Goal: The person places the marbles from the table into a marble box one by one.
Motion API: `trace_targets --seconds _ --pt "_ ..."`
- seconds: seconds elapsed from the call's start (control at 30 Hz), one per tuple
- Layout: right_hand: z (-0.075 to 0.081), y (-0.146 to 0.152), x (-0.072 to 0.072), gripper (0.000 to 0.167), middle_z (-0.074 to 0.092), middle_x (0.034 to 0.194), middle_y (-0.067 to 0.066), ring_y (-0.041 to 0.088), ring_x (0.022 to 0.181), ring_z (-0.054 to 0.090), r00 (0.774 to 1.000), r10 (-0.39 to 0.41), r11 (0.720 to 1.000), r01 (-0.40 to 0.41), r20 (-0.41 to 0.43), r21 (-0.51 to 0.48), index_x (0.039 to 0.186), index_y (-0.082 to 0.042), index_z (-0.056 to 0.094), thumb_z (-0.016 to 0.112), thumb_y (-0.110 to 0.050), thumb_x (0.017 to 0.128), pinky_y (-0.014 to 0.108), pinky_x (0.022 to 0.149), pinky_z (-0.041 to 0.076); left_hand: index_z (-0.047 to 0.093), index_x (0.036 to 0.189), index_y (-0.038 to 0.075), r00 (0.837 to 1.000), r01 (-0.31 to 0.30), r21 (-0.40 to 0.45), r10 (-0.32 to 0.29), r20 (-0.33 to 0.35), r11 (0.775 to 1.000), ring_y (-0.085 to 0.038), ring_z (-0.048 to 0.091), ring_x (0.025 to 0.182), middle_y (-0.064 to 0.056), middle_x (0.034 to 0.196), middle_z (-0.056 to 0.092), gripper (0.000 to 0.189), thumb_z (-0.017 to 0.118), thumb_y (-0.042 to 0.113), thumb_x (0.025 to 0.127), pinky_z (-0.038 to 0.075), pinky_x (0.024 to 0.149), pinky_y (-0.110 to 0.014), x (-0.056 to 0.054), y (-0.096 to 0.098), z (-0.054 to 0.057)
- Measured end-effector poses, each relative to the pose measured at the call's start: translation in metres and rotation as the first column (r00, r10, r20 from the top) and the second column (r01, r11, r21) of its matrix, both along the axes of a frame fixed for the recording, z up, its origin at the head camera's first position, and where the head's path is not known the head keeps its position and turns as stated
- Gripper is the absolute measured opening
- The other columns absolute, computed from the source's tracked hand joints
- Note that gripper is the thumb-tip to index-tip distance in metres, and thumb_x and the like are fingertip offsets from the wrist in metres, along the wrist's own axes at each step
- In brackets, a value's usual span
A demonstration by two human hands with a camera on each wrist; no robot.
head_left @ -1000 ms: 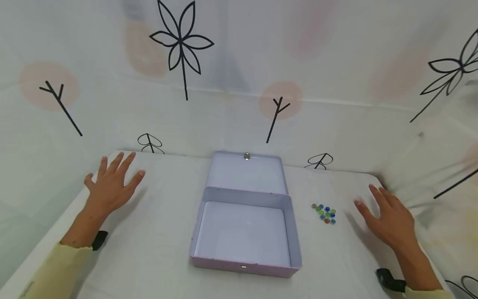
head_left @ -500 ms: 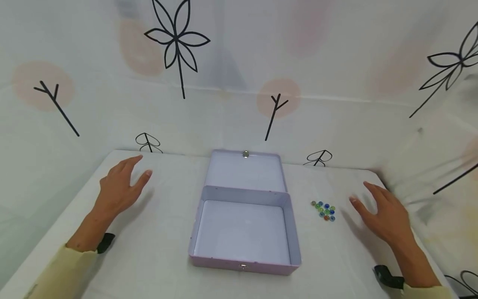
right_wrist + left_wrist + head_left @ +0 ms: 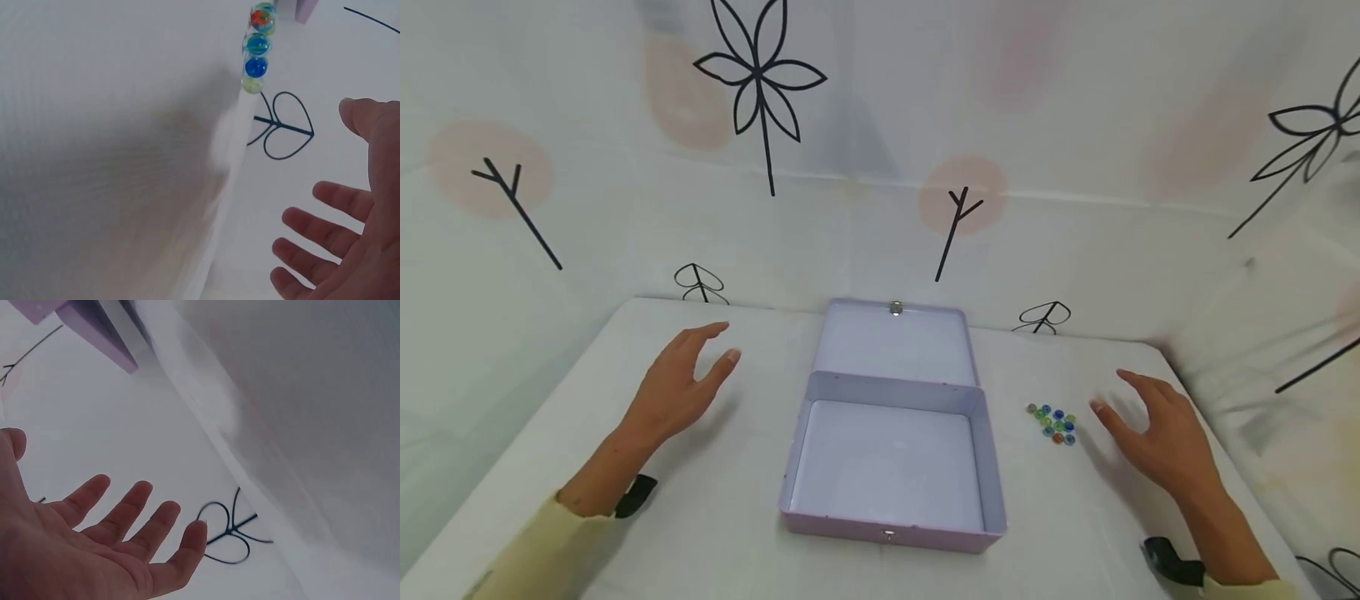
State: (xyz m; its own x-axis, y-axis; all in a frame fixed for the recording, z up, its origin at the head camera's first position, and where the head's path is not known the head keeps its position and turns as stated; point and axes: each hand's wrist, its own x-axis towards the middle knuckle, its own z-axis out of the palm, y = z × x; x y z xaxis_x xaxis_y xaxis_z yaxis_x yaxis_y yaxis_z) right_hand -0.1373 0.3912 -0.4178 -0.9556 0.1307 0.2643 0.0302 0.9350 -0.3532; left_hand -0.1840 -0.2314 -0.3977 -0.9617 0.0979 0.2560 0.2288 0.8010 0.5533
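A lilac metal box (image 3: 891, 542) stands in the middle of the table, its lid (image 3: 895, 342) laid back toward the wall and its inside bare. To its right lies a cluster of glass marbles (image 3: 1057, 426), blue, green and one orange. My left hand (image 3: 673, 392) hovers left of the box, fingers loosely bent, holding nothing; its spread fingers show in the left wrist view. Just right of the marbles, my right hand (image 3: 1165, 437) hangs over the table with thumb and fingers apart. In the right wrist view several marbles (image 3: 256, 47) appear beyond that hand, not touching it.
A white cloth covers the table (image 3: 722, 533). Behind it and at both sides hangs a pale fabric wall (image 3: 865, 233) with black plant drawings. A small metal clasp (image 3: 896, 308) sits on the lid's far edge. Dark straps (image 3: 1172, 562) are on the wrists.
My left hand has moved right toward the box, its fingers drawing closer together. The right hand has shifted slightly left toward the marbles. Box and marbles stay put.
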Motion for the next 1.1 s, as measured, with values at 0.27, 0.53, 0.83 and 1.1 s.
trace_targets --seconds 0.27,0.53,0.83,1.1 --pt "0.002 -0.008 0.003 0.067 0.046 0.149 0.035 0.058 0.132 0.045 0.999 0.037 0.999 -0.037 0.016 -0.022 0.150 0.000 0.052 0.071 -0.041 0.101 0.080 0.098 0.042 0.048 0.158 0.014 0.996 0.077 0.109 -0.082 0.042 0.991 -0.039 0.053 0.139 -0.015 0.156 0.052 0.060 0.054 0.049 0.110 0.050 0.107 -0.064 0.011 0.020 0.000" --pt "0.000 -0.014 0.006 0.048 0.055 0.140 0.027 0.050 0.118 0.056 0.993 0.110 0.993 -0.111 -0.047 -0.026 0.138 -0.002 0.061 0.076 -0.014 0.095 0.071 0.090 0.050 0.051 0.157 0.017 0.988 0.131 0.131 -0.140 0.062 0.983 -0.036 0.058 0.136 -0.011 0.154 0.055 0.057 0.055 0.048 0.110 0.056 0.102 -0.058 0.017 0.037 -0.005" --pt "0.000 -0.018 0.009 0.043 0.063 0.129 0.022 0.043 0.111 0.063 0.978 0.189 0.982 -0.190 -0.084 -0.007 0.131 -0.002 0.065 0.079 -0.005 0.090 0.061 0.087 0.054 0.054 0.154 0.019 0.979 0.186 0.179 -0.199 0.055 0.966 -0.032 0.062 0.131 -0.008 0.149 0.059 0.052 0.060 0.044 0.109 0.059 0.098 -0.053 0.026 0.054 -0.011" --pt "-0.001 -0.017 0.010 0.042 0.065 0.126 0.017 0.040 0.107 0.066 0.963 0.247 0.969 -0.248 -0.104 0.009 0.127 -0.004 0.068 0.082 -0.005 0.087 0.024 0.078 0.050 0.052 0.155 0.022 0.966 0.226 0.229 -0.249 0.076 0.947 -0.030 0.063 0.130 -0.011 0.146 0.060 0.054 0.062 0.043 0.107 0.061 0.095 -0.048 0.031 0.063 -0.015"
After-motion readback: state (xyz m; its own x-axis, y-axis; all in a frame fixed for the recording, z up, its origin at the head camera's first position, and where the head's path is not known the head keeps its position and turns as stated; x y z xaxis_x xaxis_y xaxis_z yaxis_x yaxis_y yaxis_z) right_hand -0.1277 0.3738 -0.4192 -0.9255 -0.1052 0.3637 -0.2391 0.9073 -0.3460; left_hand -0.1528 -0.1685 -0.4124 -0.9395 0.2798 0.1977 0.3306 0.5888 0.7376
